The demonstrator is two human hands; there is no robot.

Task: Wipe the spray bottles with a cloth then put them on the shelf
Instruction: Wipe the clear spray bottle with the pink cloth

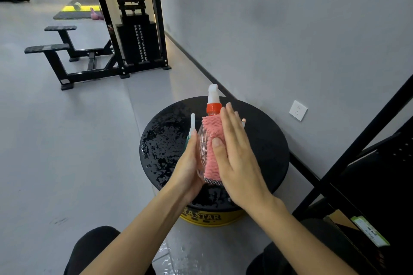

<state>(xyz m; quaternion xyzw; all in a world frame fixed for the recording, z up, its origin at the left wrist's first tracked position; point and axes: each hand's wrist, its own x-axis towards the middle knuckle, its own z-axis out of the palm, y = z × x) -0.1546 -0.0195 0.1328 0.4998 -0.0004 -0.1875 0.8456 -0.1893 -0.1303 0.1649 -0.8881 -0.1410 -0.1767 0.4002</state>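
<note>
A clear spray bottle (202,140) with a red collar and white nozzle is held upright above the round black stool (263,140). A pink cloth (212,140) is wrapped over its right side. My left hand (188,167) cups the bottle's left side and base. My right hand (237,154) lies flat with straight fingers pressing the cloth against the bottle, thumb on the cloth. Behind my left hand a second spray bottle (191,126) with a teal collar shows only its top. A third nozzle tip (243,121) peeks out behind my right fingers.
A black metal shelf frame (362,152) stands at the right, with a cardboard box (348,225) low in it. The stool top looks wet and water lies on the floor near my knees. A black weight machine (136,35) and benches stand at the back left. A wall socket (298,110) is on the grey wall.
</note>
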